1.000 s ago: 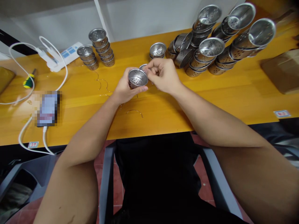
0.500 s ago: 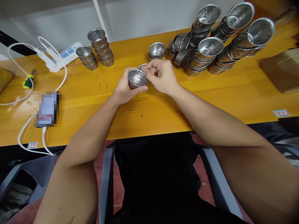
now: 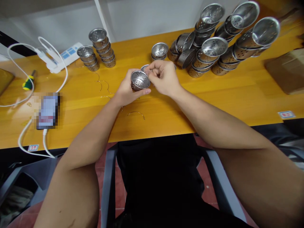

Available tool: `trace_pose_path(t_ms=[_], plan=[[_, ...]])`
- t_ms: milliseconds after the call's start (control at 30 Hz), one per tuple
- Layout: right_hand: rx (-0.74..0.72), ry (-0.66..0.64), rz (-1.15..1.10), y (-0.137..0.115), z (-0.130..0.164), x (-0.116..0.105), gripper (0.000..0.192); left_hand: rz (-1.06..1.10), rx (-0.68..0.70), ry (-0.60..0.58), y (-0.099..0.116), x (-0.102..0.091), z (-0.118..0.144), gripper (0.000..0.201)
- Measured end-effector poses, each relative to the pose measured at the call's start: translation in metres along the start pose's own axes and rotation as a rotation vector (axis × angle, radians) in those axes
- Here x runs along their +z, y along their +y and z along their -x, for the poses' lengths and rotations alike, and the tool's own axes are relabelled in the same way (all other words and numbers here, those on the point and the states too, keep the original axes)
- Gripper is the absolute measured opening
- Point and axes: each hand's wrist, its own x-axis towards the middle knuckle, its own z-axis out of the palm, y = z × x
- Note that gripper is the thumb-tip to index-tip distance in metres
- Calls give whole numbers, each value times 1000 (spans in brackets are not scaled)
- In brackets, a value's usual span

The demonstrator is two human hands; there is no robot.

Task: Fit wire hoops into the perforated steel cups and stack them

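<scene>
My left hand is wrapped round a small perforated metal cup, its mouth tilted toward me and its holed bottom showing. With fingertips pinched at the cup's right rim, my right hand is closed; what lies between the fingers is hidden. Behind that hand, part of another metal cup shows on the table. Thin curved wires lie on the wood left of and below my hands, one curved wire nearest the front edge.
Stacked perforated cups crowd the back right, with a brown cardboard piece beyond. A short cup stack stands at back centre, more stacks at back left. Leftward are a power strip, a screwdriver and a cabled phone.
The cup in my left hand has shifted very slightly to the right. My right hand keeps its pinch at the rim, and the things on the table stay put.
</scene>
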Motion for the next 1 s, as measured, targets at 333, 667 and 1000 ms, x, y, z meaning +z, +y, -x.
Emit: trace_pose_path(t_ms=[333, 667, 1000], plan=[[17, 20, -93, -11, 4, 12, 16, -89, -95, 49, 36, 4, 2, 102], [103, -268, -303, -39, 1, -12, 52, 129, -195, 46, 20, -5, -1, 83], [15, -419, -346, -30, -4, -22, 70, 57, -156, 49, 22, -3, 0, 103]])
